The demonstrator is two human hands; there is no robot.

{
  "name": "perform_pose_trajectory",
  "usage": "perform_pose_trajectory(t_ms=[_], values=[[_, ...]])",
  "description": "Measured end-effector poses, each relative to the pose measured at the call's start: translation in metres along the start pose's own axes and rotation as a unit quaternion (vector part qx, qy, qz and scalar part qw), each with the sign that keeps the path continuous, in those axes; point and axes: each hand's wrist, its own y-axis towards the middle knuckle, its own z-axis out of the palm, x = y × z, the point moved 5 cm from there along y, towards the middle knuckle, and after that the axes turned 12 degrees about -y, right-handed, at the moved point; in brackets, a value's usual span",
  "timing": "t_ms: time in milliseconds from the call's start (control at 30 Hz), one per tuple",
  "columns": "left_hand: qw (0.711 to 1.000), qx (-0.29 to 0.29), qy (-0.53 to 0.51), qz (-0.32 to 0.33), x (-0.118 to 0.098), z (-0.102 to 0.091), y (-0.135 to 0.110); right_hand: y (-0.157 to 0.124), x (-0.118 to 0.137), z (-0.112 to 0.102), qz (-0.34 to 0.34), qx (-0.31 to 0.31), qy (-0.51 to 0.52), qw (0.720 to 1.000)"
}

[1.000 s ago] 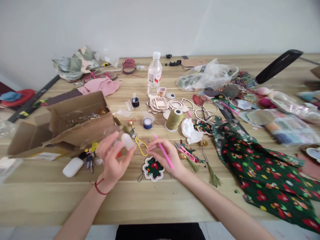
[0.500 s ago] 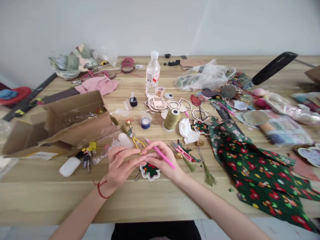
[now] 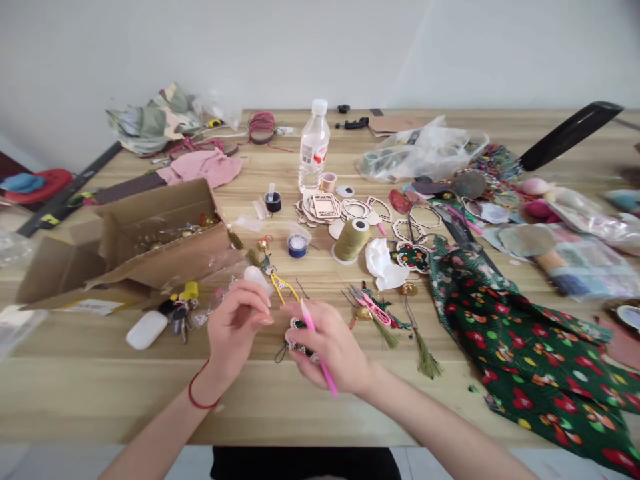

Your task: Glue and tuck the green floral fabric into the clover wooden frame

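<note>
My right hand [image 3: 331, 348] is closed around a thin pink tool [image 3: 320, 353], whose tip points up and away from me. Its fingers also cover most of a small green floral ornament with a white scalloped edge [image 3: 296, 325] on the table. My left hand [image 3: 235, 330] hovers just to the left with its fingers curled and pinched together; what they hold is too small to make out. A yellow cord loop [image 3: 287, 291] and a small translucent cap [image 3: 256, 276] lie just beyond the hands.
An open cardboard box [image 3: 150, 243] stands at the left, with a white oval case [image 3: 146, 329] and keys near it. A water bottle [image 3: 313, 147], olive thread spool [image 3: 351, 240], wooden cut-outs [image 3: 327, 207], pink scissors [image 3: 373, 305] and green floral fabric [image 3: 520, 340] crowd the wooden table [image 3: 300, 407].
My left hand left the translucent cap on the table and came in to pinch beside my right. My right hand lowered over the floral ornament and tilted the pink tool more upright.
</note>
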Motion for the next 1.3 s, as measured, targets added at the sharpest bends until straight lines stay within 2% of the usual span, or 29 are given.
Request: perform_pose_trajectory(t_ms=[33, 100, 200, 367, 500, 733, 900, 1133, 1300], values=[[0.997, -0.002, -0.06, -0.042, 0.002, 0.002, 0.0, -0.003, 0.005, 0.001, -0.058, -0.009, -0.061, 0.996], [0.982, 0.013, -0.159, -0.101, 0.005, 0.007, 0.0, -0.01, 0.01, 0.006, -0.123, -0.013, -0.12, 0.985], [0.957, 0.048, -0.235, -0.161, 0.007, 0.015, -0.003, -0.015, 0.013, 0.01, -0.15, 0.002, -0.118, 0.982], [0.941, 0.068, -0.235, -0.232, 0.011, 0.022, -0.007, -0.019, 0.017, 0.012, -0.152, 0.022, -0.08, 0.985], [0.94, 0.096, -0.223, -0.238, 0.009, 0.027, -0.009, -0.018, 0.019, 0.011, -0.16, 0.02, -0.08, 0.984], [0.931, 0.107, -0.259, -0.233, 0.01, 0.028, -0.012, -0.01, 0.026, 0.005, -0.187, -0.015, -0.157, 0.97], [0.933, 0.104, -0.239, -0.249, 0.012, 0.027, -0.012, -0.009, 0.026, 0.006, -0.18, -0.002, -0.125, 0.976], [0.927, 0.13, -0.277, -0.215, 0.007, 0.03, -0.009, -0.008, 0.027, 0.004, -0.172, -0.006, -0.122, 0.978], [0.924, 0.146, -0.301, -0.187, 0.007, 0.032, -0.009, -0.008, 0.027, 0.004, -0.176, -0.043, -0.137, 0.974]])
